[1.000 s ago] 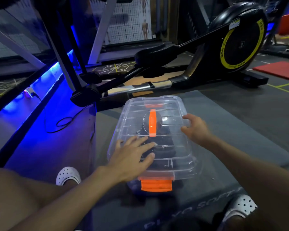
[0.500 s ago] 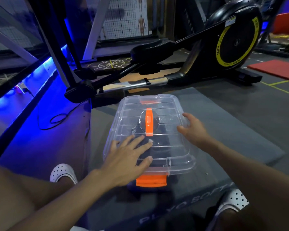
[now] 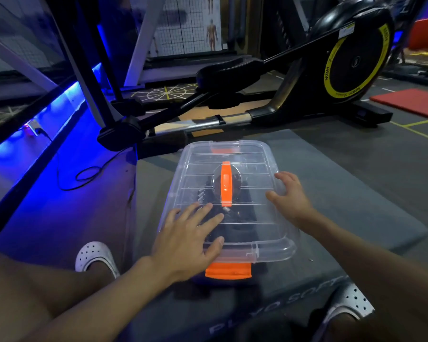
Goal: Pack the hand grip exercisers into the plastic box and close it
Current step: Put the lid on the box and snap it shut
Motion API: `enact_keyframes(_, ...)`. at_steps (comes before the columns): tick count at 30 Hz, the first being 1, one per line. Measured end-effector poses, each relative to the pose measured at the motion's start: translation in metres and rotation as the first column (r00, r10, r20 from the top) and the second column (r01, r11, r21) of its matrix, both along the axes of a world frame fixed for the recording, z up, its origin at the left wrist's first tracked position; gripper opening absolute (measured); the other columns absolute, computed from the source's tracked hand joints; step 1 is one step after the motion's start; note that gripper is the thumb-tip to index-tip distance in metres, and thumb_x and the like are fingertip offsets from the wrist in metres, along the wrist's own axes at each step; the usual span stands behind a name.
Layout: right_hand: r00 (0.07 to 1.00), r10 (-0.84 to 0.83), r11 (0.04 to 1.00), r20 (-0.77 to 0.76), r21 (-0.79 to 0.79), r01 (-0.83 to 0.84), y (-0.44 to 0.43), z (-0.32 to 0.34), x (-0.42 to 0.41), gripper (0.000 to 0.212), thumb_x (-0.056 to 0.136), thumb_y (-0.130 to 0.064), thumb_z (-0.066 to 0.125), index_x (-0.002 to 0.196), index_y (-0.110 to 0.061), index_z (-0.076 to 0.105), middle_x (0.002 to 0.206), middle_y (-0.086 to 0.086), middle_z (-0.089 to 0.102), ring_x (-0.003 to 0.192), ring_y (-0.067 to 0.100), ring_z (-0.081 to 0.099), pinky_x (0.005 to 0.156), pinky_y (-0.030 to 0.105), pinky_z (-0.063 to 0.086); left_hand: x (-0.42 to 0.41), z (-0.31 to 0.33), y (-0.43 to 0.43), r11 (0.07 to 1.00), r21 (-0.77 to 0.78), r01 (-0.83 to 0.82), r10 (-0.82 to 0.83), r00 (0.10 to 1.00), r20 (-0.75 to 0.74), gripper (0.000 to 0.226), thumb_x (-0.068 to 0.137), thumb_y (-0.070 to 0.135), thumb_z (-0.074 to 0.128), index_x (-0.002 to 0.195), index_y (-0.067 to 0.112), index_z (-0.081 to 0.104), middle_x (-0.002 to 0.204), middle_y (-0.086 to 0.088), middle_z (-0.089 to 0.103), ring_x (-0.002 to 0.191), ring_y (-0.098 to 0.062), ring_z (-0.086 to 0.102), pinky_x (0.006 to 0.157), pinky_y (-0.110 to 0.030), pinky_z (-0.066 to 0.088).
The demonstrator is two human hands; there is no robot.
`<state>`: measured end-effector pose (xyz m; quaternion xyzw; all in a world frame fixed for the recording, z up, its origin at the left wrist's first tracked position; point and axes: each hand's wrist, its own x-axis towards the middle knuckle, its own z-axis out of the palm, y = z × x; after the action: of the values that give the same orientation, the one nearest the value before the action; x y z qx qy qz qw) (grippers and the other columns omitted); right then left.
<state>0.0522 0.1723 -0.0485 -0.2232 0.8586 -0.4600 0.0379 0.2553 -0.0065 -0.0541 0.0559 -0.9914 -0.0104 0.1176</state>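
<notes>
Gym floor under blue light, with a grey mat (image 3: pixel 331 193) in front of an elliptical trainer (image 3: pixel 307 77). On the mat I see the clear plastic box (image 3: pixel 235 213), its lid (image 3: pixel 265 233) on top and dark hand grip exercisers (image 3: pixel 235 218) visible inside. My left hand (image 3: pixel 188 240) lies flat on the lid, fingers spread. My right hand (image 3: pixel 290 198) rests open on the lid's right edge. An orange latch (image 3: pixel 229 270) hangs at the near end.

We see the hand grip exercisers (image 3: pixel 220 213) only as dark blurry shapes through the lid (image 3: pixel 257 183); we cannot count them.
</notes>
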Motion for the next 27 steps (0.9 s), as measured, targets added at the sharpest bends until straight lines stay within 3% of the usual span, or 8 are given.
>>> enact_keyframes(5, 0.999, -0.036, 0.999, 0.018, 0.002, 0.036, -0.017, -0.003, 0.003, 0.055, 0.089, -0.012, 0.061, 0.140, -0.002, 0.041, 0.145, 0.004, 0.030, 0.126, 0.017, 0.042, 0.099, 0.016, 0.027, -0.004, 0.001, -0.029, 0.998, -0.001, 0.056, -0.056, 0.998, 0.031, 0.053, 0.089, 0.055, 0.038, 0.135, 0.035, 0.055, 0.145, 0.005, 0.052, 0.133, -0.022, 0.047, 0.103, -0.046, 0.038)
enact_keyframes(9, 0.997, -0.075, 0.997, 0.000, -0.028, 0.075, -0.043, -0.007, 0.011, 0.041, 0.090, -0.010, 0.055, 0.130, -0.005, 0.046, 0.140, 0.001, 0.028, 0.101, 0.010, 0.044, 0.089, 0.014, 0.030, -0.014, 0.008, -0.073, 0.993, -0.006, 0.122, -0.121, 0.987, 0.109, 0.054, 0.091, 0.056, 0.036, 0.140, 0.038, 0.048, 0.150, 0.007, 0.045, 0.138, -0.019, 0.041, 0.109, -0.043, 0.033)
enact_keyframes(15, 0.992, -0.129, 0.991, -0.009, -0.050, 0.128, -0.081, -0.007, 0.019, 0.038, 0.086, -0.014, 0.051, 0.122, -0.004, 0.045, 0.137, 0.007, 0.028, 0.104, 0.027, 0.053, 0.097, 0.038, 0.043, -0.030, 0.018, -0.125, 0.988, 0.006, 0.154, -0.152, 0.966, 0.210, 0.058, 0.091, 0.055, 0.030, 0.148, 0.041, 0.033, 0.158, 0.004, 0.031, 0.145, -0.017, 0.029, 0.117, -0.039, 0.023)
enact_keyframes(18, 0.968, -0.229, 0.957, -0.106, 0.156, 0.244, -0.085, -0.003, 0.010, 0.040, 0.083, -0.027, 0.053, 0.118, -0.009, 0.048, 0.124, 0.007, 0.036, 0.106, 0.034, 0.052, 0.096, 0.048, 0.040, -0.033, 0.020, -0.122, 0.989, 0.024, 0.146, -0.148, 0.975, 0.164, 0.061, 0.087, 0.054, 0.030, 0.146, 0.038, 0.040, 0.156, 0.003, 0.035, 0.144, -0.017, 0.031, 0.116, -0.038, 0.022)
enact_keyframes(20, 0.948, -0.267, 0.912, -0.171, 0.273, 0.306, -0.082, 0.002, -0.006, 0.042, 0.083, -0.034, 0.053, 0.118, -0.012, 0.048, 0.120, 0.008, 0.038, 0.112, 0.035, 0.045, 0.095, 0.051, 0.035, -0.040, 0.019, -0.109, 0.998, 0.046, 0.049, -0.054, 0.992, 0.116, 0.066, 0.081, 0.058, 0.026, 0.143, 0.041, 0.041, 0.155, 0.004, 0.037, 0.144, -0.018, 0.031, 0.117, -0.044, 0.019)
enact_keyframes(23, 0.972, -0.209, 0.911, -0.104, 0.341, 0.233, -0.080, 0.007, -0.043, 0.048, 0.084, -0.040, 0.052, 0.126, -0.019, 0.043, 0.124, 0.009, 0.038, 0.120, 0.034, 0.040, 0.099, 0.050, 0.032, -0.063, 0.017, -0.089, 0.971, 0.136, -0.196, 0.180, 0.976, 0.126, 0.063, 0.084, 0.069, 0.017, 0.144, 0.053, 0.024, 0.159, 0.009, 0.023, 0.148, -0.019, 0.014, 0.113, -0.064, 0.007)
enact_keyframes(27, 0.991, -0.094, 0.930, -0.090, 0.348, 0.120, -0.090, 0.006, -0.098, 0.056, 0.086, -0.047, 0.054, 0.135, -0.022, 0.042, 0.134, 0.011, 0.034, 0.128, 0.034, 0.038, 0.106, 0.049, 0.029, -0.104, 0.020, -0.076, 0.936, 0.173, -0.307, 0.271, 0.940, 0.205, 0.056, 0.090, 0.072, 0.017, 0.144, 0.056, 0.013, 0.163, 0.007, 0.011, 0.150, -0.027, 0.003, 0.105, -0.078, -0.002)
